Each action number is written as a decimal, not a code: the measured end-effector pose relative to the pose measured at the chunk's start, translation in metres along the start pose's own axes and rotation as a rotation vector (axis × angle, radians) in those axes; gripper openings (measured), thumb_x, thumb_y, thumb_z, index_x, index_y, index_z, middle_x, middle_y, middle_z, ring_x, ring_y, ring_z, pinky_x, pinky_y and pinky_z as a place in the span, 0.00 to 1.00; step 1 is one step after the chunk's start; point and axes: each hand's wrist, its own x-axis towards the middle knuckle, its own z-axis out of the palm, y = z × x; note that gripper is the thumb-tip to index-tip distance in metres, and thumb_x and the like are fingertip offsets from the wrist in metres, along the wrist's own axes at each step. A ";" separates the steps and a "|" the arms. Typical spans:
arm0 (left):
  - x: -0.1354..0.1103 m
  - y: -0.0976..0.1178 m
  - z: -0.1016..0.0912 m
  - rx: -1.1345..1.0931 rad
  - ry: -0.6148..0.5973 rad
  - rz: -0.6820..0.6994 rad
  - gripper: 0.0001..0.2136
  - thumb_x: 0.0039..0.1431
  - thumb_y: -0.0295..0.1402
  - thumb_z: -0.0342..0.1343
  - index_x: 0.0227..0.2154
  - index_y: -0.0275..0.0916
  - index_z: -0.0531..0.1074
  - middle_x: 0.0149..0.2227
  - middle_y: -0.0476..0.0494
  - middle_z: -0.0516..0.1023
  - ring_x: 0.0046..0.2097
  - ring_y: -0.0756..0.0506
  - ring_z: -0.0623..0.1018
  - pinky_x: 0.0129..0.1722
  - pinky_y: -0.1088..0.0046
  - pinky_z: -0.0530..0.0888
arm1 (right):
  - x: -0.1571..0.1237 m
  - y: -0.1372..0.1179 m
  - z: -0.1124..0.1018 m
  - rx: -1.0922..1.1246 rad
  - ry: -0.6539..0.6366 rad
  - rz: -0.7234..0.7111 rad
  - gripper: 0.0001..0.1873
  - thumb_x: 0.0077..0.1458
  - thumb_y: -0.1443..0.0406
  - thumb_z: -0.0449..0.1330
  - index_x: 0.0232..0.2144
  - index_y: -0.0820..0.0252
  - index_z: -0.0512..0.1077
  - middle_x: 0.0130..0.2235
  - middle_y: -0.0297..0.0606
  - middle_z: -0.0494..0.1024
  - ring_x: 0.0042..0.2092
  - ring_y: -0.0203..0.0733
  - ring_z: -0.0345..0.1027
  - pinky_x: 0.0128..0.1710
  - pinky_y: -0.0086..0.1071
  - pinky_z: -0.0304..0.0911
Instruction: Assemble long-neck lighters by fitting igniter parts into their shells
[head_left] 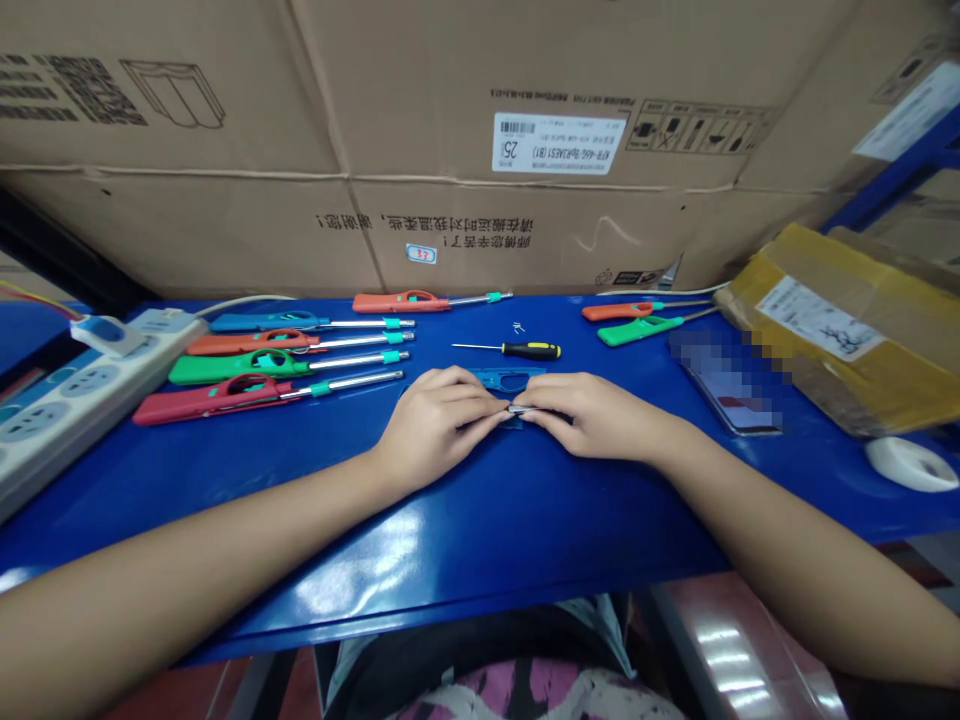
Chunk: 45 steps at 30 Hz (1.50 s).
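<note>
My left hand (435,420) and my right hand (592,412) meet at the middle of the blue table (487,520), fingertips pinched together on a small silver metal piece (519,408). Under and just behind the fingers lies a blue plastic lighter shell (504,380), partly hidden by both hands. A screwdriver with a black and yellow handle (517,349) lies just beyond it, with tiny metal bits (517,327) behind that.
Several long-nosed lighters (277,365) in blue, orange, green and red lie in a row at the left; an orange one (420,300) farther back; an orange and a green one (637,320) at right. White power strip (67,400) left. Phone (724,385), taped parcel (847,320), tape roll (911,463) right. Cardboard boxes (480,150) wall the back.
</note>
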 end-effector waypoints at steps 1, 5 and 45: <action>0.000 0.000 0.000 -0.015 -0.002 -0.008 0.06 0.66 0.34 0.59 0.39 0.40 0.81 0.37 0.47 0.85 0.41 0.45 0.78 0.42 0.66 0.72 | 0.000 0.000 0.000 -0.025 0.002 -0.007 0.13 0.67 0.67 0.53 0.43 0.62 0.77 0.40 0.43 0.79 0.41 0.43 0.74 0.43 0.35 0.67; 0.001 0.000 0.001 -0.043 0.004 -0.027 0.06 0.65 0.33 0.60 0.38 0.40 0.81 0.36 0.48 0.85 0.40 0.45 0.79 0.42 0.66 0.71 | -0.001 -0.002 -0.001 -0.106 0.008 -0.008 0.12 0.67 0.67 0.53 0.42 0.62 0.77 0.40 0.43 0.80 0.40 0.42 0.74 0.41 0.33 0.66; 0.003 -0.003 0.003 -0.123 0.011 -0.148 0.03 0.58 0.33 0.67 0.35 0.43 0.82 0.34 0.48 0.85 0.41 0.44 0.79 0.45 0.64 0.71 | 0.002 -0.009 0.003 -0.375 -0.015 -0.048 0.14 0.68 0.67 0.52 0.41 0.64 0.78 0.37 0.43 0.81 0.37 0.43 0.73 0.39 0.36 0.59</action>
